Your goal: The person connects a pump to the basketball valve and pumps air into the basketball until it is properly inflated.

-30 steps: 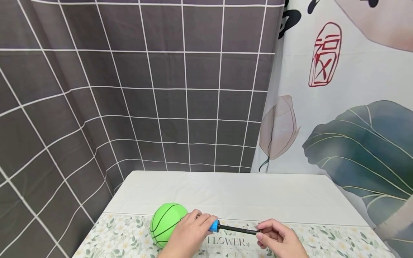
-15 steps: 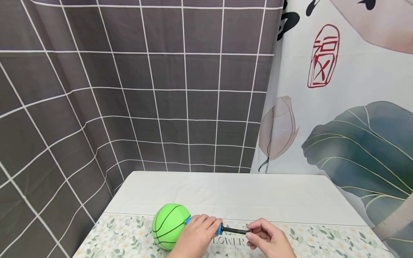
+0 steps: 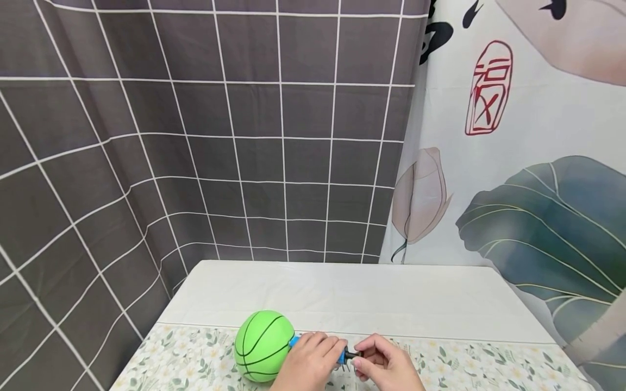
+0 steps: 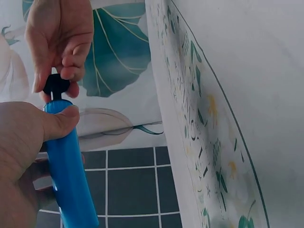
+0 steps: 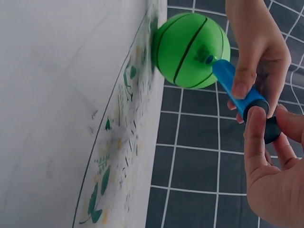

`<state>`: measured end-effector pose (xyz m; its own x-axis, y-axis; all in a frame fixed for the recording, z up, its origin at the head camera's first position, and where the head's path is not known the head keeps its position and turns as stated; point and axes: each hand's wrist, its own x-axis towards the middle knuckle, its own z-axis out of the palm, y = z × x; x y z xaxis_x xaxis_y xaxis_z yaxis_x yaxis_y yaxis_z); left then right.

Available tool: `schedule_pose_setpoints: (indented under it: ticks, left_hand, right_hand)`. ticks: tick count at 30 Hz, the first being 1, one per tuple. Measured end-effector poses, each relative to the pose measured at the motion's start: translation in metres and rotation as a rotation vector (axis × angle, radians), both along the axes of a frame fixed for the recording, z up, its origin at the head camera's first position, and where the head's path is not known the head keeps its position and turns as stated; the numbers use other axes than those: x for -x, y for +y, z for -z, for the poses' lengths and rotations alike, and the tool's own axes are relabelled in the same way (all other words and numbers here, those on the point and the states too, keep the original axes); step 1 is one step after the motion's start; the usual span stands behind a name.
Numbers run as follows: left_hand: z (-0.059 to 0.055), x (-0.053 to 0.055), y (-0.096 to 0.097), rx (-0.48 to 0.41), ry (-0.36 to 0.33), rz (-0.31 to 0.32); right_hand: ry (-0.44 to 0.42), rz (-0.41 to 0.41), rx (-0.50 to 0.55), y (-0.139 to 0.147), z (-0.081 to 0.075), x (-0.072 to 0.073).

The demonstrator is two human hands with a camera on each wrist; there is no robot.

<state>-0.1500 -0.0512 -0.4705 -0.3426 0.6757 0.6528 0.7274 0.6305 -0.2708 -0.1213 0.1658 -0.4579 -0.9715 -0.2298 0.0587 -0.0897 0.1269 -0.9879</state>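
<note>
A green ball (image 3: 263, 347) with black lines sits on the table, at the tip end of a blue hand pump (image 4: 71, 171). My left hand (image 3: 310, 361) grips the pump's barrel, thumb along its side in the left wrist view. With fingers and thumb, my right hand (image 3: 386, 363) pinches the black handle (image 4: 56, 84) at the other end. Only a short bit of the black rod shows between handle and barrel. In the right wrist view the pump's front end (image 5: 219, 66) points at a dark spot on the ball; whether a needle is in it cannot be made out.
The table (image 3: 342, 293) has a white cloth with a floral band along its near part. Behind it hangs a dark grid-patterned curtain (image 3: 254, 163), and a white curtain (image 3: 450, 98) with leaf prints hangs at the right.
My right hand has moved left, pushing the black rod into the blue barrel until little of it shows. The ball and left hand have shifted slightly right.
</note>
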Motion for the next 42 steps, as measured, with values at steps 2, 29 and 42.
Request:
schedule_pose_setpoints:
  ticks: [2,29,42]
  left_hand:
    - [0.000,0.000,-0.001,0.009,-0.007,-0.003]
    - [-0.015,0.011,-0.030,0.009,-0.112,-0.035]
    - [-0.016,0.003,-0.017,0.084,-0.083,-0.017]
  right_hand:
    - [-0.007,-0.001,0.001,0.000,0.000,-0.001]
    - [-0.141,0.094,0.023,0.055,-0.008,-0.008]
    - [-0.070,0.076,0.000,0.030,-0.002,-0.008]
